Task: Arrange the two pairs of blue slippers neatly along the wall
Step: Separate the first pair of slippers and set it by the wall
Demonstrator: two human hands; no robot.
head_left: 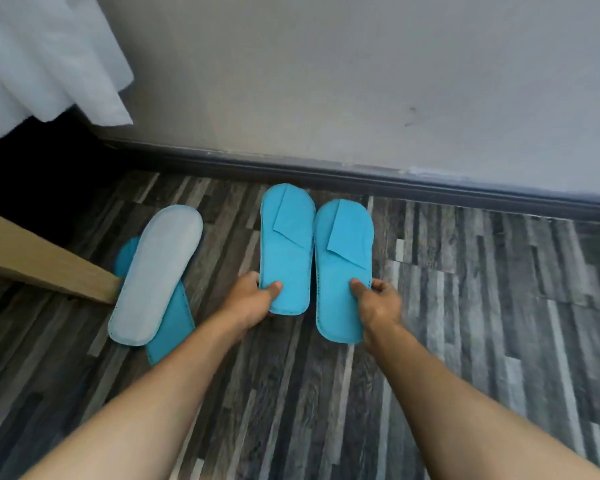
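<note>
— Why hold them by the heels like that?

— So the toes lead. The left hand (257, 296) pinches the heel end of one blue slipper (286, 247), thumb on top, and the right hand (374, 299) grips the heel of its partner (342, 271) the same way. Both sit at the middle of the frame, side by side and almost touching, toes aimed at the dark skirting board (361, 176) under the wall (361, 81).

— Are they on the floor (499, 306) yet?

— Hard to say from here; the heels look slightly raised, the toes may be down. I'd guess he's squaring them up as a matched pair.

— And the other two?

— At the left of the frame, untidy. One lies upside down (156, 275), pale sole up, crossed over the second (168, 327), beside the end of a wooden bed frame (49, 268). They'd need flipping and lining up next, I reckon.
</note>
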